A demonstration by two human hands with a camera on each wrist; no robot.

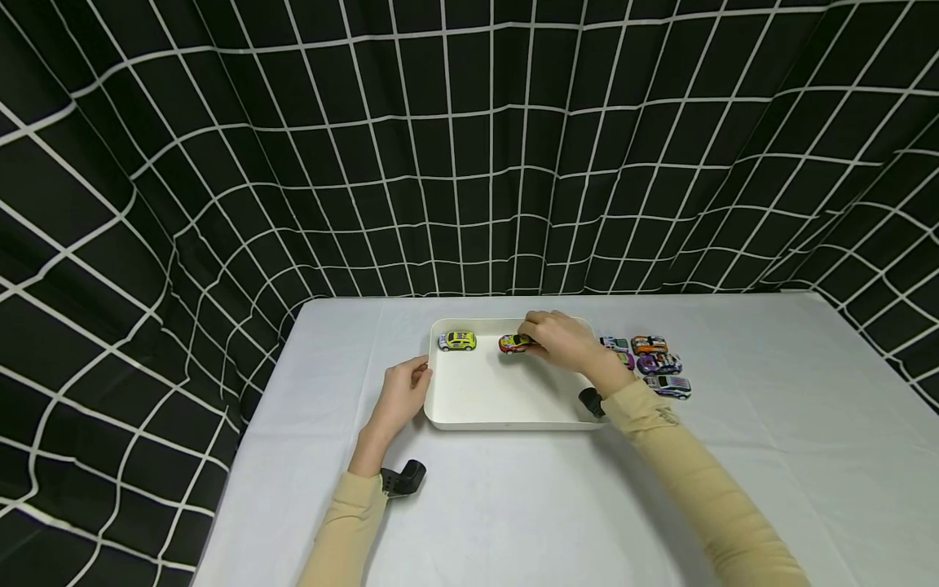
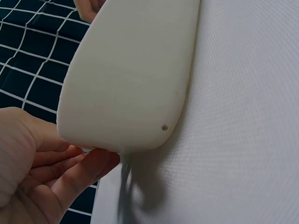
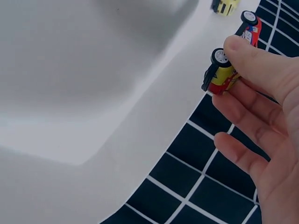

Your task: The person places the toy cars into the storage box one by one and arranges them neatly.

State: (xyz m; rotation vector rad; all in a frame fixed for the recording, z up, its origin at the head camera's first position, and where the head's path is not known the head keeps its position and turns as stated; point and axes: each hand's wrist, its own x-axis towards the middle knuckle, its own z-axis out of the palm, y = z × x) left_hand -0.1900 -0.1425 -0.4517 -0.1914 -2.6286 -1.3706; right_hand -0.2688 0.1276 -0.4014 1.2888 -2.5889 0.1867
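Note:
A white rectangular tray (image 1: 477,395) lies on the table. My left hand (image 1: 399,395) holds its left end wall, with fingertips at the rim and the thumb (image 2: 86,170) against the outside. Over the back of the tray, my right hand (image 1: 563,339) pinches a red and yellow toy car (image 3: 223,77) between thumb and fingers, its wheels facing the right wrist camera. In the tray's back left corner stands a yellow-green toy car (image 1: 457,342).
Right of the tray several toy cars stand close together, among them an orange one (image 1: 649,345), a purple one (image 1: 659,363) and a silver-white one (image 1: 669,386). The right forearm partly covers this group. A black curtain with white grid lines (image 1: 484,163) hangs behind the white-covered table (image 1: 513,505).

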